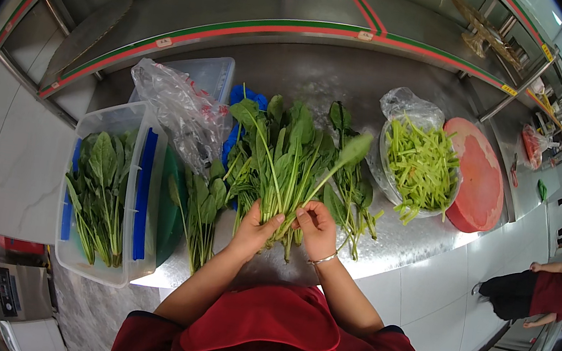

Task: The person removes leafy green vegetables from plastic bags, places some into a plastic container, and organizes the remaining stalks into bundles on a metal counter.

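Both hands are over a pile of leafy green vegetables (285,144) on the steel counter. My left hand (258,228) grips a bunch of the stems near their lower ends. Between thumb and fingers, my right hand (317,229) pinches one stem whose leaf (354,149) points up to the right. More leafy stalks lie loose at the right (356,193) and at the left (200,213) of the pile. A clear plastic bin (147,222) with blue latches, at the far left, holds more of the greens (100,194).
Behind the bin lie a crumpled plastic bag (178,103) and a clear lid (220,69). Cut green stems (420,167) fill a bowl at the right, beside a round red board (478,175). A steel shelf (282,2) spans the back. A person (537,289) stands far right.
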